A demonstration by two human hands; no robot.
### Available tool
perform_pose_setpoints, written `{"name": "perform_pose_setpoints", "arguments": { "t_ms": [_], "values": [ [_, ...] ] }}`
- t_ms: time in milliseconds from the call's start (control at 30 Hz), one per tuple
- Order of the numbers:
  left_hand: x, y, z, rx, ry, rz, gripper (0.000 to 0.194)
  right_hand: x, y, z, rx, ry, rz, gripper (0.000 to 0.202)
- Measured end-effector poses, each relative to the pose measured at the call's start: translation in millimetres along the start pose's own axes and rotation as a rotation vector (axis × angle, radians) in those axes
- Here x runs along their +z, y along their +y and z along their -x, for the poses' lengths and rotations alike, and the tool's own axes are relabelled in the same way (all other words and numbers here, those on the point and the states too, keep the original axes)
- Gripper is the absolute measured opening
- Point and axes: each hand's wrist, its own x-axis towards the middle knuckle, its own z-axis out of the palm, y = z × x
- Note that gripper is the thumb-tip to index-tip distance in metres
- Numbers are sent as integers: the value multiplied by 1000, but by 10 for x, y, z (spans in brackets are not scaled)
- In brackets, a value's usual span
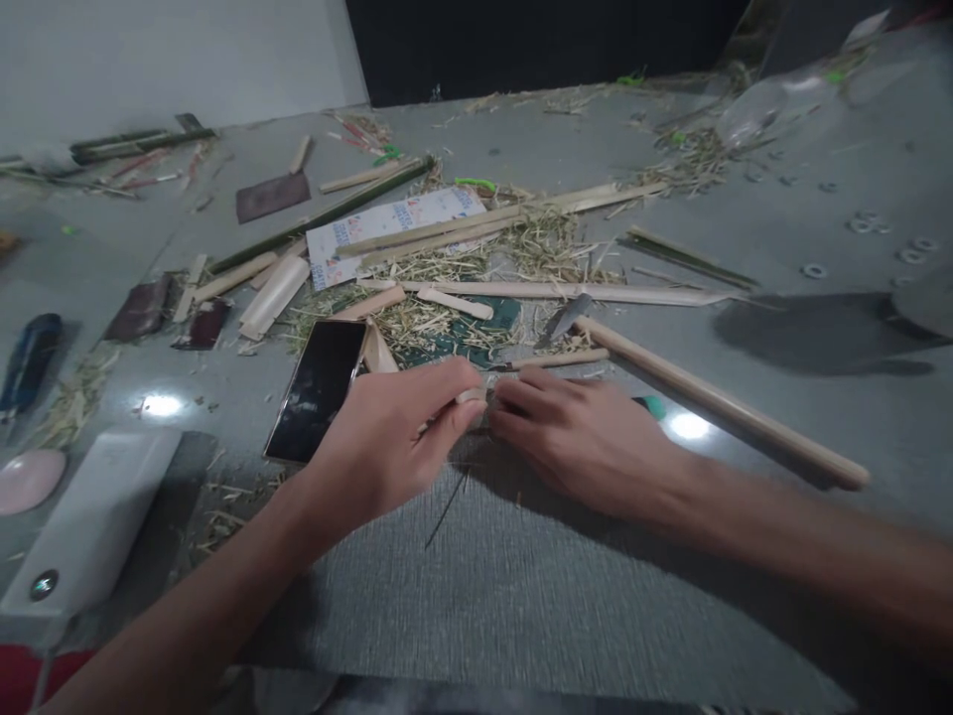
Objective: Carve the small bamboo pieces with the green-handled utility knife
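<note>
My left hand [406,417] and my right hand [581,432] meet over the grey table, fingertips almost touching. The left thumb and index finger are pinched together; whatever is between them is too small or hidden to make out. Curled fingers on my right hand cover anything inside them. Below the fingertips lies a thin dark sliver [445,511]. Just beyond the hands is a thin wooden-handled tool [551,359], and past it a hammer-like tool with a long wooden handle [722,402]. A black-screened phone [317,390] leans beside my left hand.
Straw-like shavings [543,238] and bamboo strips [551,290] cover the middle, over a printed sheet [394,228]. At left are a white power bank [96,516], a pink oval object [30,480] and a dark-handled tool [30,362]. Small metal rings [814,270] lie right.
</note>
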Motion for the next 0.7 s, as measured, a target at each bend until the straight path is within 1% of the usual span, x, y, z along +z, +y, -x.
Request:
{"name": "perform_pose_setpoints", "arguments": {
  "t_ms": [167, 367, 600, 700],
  "values": [
    [7, -14, -3, 6, 2, 14, 12, -32, 18, 2, -21, 21, 31, 10],
    [10, -14, -1, -10, 11, 1, 11, -34, 6, -8, -39, 3, 45, 9],
    [9, 0, 5, -17, -4, 2, 12, -42, -2, -12, -20, 1, 9, 9],
    [13, -1, -1, -21, -8, -17, 13, -42, -9, -19, -9, -22, 7, 8]
  ]
}}
